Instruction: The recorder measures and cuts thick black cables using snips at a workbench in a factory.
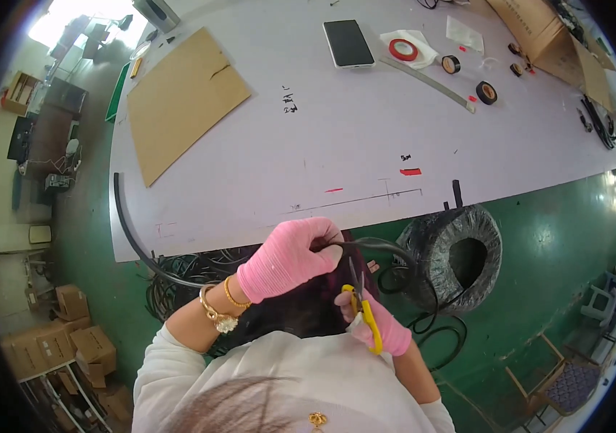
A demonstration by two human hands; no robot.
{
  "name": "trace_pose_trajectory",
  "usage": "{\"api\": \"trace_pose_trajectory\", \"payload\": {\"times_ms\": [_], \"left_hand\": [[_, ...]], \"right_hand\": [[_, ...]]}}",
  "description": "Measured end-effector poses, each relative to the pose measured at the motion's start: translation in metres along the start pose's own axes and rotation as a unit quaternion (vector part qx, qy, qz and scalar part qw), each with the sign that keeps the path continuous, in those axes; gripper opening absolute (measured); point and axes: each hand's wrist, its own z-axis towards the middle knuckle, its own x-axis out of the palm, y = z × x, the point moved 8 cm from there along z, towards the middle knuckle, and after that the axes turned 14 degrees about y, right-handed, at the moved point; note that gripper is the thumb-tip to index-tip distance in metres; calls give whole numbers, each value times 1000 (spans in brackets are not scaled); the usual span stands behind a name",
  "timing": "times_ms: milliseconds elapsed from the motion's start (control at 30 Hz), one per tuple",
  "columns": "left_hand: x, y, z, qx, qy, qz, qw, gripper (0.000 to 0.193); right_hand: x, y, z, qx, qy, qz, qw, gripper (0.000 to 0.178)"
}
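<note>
- The left hand point(290, 258), in a pink glove, is closed around a black cable point(376, 246) just below the near edge of the white bench point(337, 137).
- The right hand point(379, 322), also in a pink glove, grips yellow-handled scissors point(363, 307); the blades point up toward the cable, close to it, and how far they are open cannot be told.
- The cable bends from the left fist down to a black cable coil point(460, 254) on the green floor point(561, 238).
- On the bench lie a cardboard sheet point(181, 101), a smartphone point(348, 43) and tape rolls point(486, 92), well apart from the hands.
</note>
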Motion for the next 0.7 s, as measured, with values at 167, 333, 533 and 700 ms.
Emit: {"api": "trace_pose_trajectory", "payload": {"times_ms": [167, 333, 533, 700], "left_hand": [[3, -29, -19, 145, -151, 337, 918, 11], [13, -29, -26, 244, -122, 482, 833, 25], [17, -35, -38, 310, -102, 555, 765, 29], [24, -33, -44, 317, -101, 584, 740, 30]], "right_hand": [[62, 64, 0, -98, -9, -185, 978, 41], [79, 62, -3, -41, 35, -79, 995, 45], [98, 67, 4, -9, 10, -28, 1000, 55], [109, 67, 10, -21, -46, 34, 998, 47]]}}
